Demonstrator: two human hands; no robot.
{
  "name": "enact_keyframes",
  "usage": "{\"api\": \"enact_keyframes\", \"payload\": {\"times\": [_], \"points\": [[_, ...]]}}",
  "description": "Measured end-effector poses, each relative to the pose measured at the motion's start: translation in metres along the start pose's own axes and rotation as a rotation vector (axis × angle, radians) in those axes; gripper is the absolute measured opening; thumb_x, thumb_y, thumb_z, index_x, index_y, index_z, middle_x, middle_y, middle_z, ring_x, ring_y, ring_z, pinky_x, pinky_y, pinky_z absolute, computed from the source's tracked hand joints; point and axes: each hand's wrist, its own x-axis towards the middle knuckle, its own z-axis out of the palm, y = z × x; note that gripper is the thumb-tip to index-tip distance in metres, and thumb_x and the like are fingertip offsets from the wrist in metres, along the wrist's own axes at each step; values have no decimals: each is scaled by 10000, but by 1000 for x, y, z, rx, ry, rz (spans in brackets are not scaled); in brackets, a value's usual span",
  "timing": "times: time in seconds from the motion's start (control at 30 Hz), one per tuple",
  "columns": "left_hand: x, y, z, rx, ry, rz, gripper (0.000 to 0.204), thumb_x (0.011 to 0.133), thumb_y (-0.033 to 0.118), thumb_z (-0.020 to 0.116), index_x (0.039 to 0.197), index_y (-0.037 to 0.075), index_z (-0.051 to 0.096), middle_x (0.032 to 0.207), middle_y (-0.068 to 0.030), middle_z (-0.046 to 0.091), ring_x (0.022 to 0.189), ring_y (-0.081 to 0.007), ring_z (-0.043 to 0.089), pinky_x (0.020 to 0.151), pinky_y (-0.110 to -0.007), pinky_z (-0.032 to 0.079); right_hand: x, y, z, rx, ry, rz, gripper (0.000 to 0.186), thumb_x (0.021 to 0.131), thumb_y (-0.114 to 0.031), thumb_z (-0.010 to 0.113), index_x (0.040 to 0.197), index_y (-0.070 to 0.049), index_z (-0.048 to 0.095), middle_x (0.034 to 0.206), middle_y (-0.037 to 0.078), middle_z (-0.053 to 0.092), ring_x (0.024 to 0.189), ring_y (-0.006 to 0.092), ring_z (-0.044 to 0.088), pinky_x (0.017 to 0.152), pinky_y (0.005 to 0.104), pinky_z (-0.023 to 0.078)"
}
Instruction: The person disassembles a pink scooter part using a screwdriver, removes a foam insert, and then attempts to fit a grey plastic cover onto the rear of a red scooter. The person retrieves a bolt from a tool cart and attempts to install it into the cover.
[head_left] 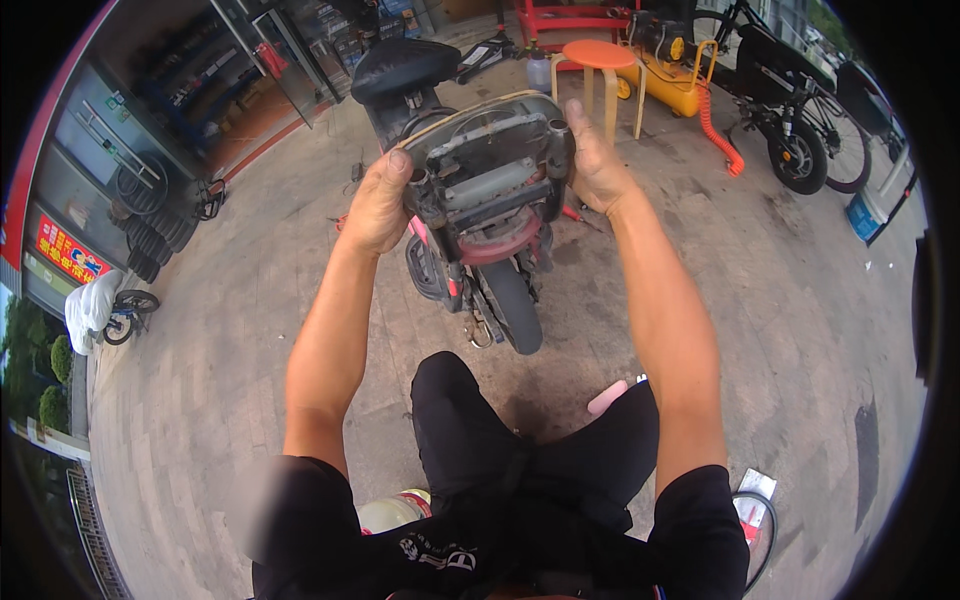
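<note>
Both my hands grip the sides of a dark, curved scooter part, which looks like a seat or rear carrier with a tan edge and worn metal brackets facing me. My left hand is closed on its left side, thumb on the edge. On its right side my right hand is closed too; the fingers of both are mostly hidden behind it. Below it stands a scooter wheel with a black tyre, beside a reddish fender. A black saddle shows just beyond.
An orange-topped stool and a yellow air compressor with a red coiled hose stand at the far right, near parked bikes. Tyres lean by the shopfront. A pink object lies near my right knee.
</note>
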Motion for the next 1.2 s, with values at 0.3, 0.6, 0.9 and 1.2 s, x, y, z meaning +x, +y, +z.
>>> {"api": "enact_keyframes", "payload": {"times": [0.3,0.6,0.9,1.2], "points": [[1,9,7,41,-5,-12,862,812,658,562,1343,-11,441,1305,-134,537,1203,-251,509,1015,-417,411,-10,11,1,97,-71,-201,604,1003,-469,373,1277,59,478,1293,123,525,1168,172,485,1023,312,362],[-5,12,19,-2,89,5,760,891,603,496,1341,-7,438,1309,-140,532,1212,-263,503,1018,-425,403,-12,0,8,90,54,-170,506,992,-418,449,1248,11,529,1208,89,585,1095,162,539,972,300,412],[3,18,24,-60,138,2,722,900,593,494,1338,21,451,1303,-125,542,1207,-257,511,1012,-422,412,0,4,4,246,56,-141,430,986,-386,480,1217,-25,520,1147,88,606,1025,183,588,886,366,492],[-8,6,23,-55,154,2,717,895,598,502,1303,9,488,1268,-126,567,1154,-255,552,960,-433,459,-7,6,5,185,47,-138,453,999,-402,429,1247,-32,510,1231,101,572,1124,214,535,997,389,398]]}}
